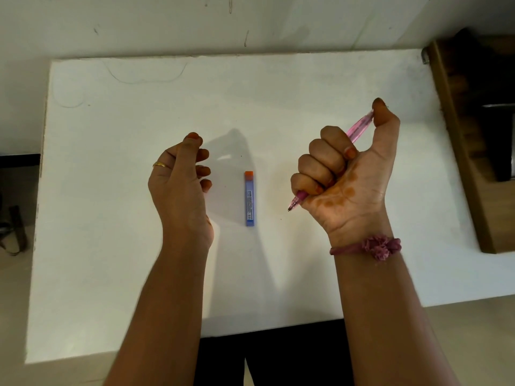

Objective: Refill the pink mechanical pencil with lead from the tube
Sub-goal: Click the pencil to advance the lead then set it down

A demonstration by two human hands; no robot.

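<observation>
While right hand (344, 168) fists pink pencil (359, 126), thumb on its top end, left hand (181, 176) hovers half-curled, holding nothing; lead tube (249, 201) lies mid-table (111, 190), between hands.

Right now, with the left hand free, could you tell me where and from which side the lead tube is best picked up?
Pinch the lead tube across its two long edges, around mid-length, coming straight down with the left hand. It lies flat on the white table, slim and flat, so the narrow width probably suits a thumb-and-finger pinch. That leaves the orange cap at the far end clear. The right hand is fisted round the pink pencil.
</observation>
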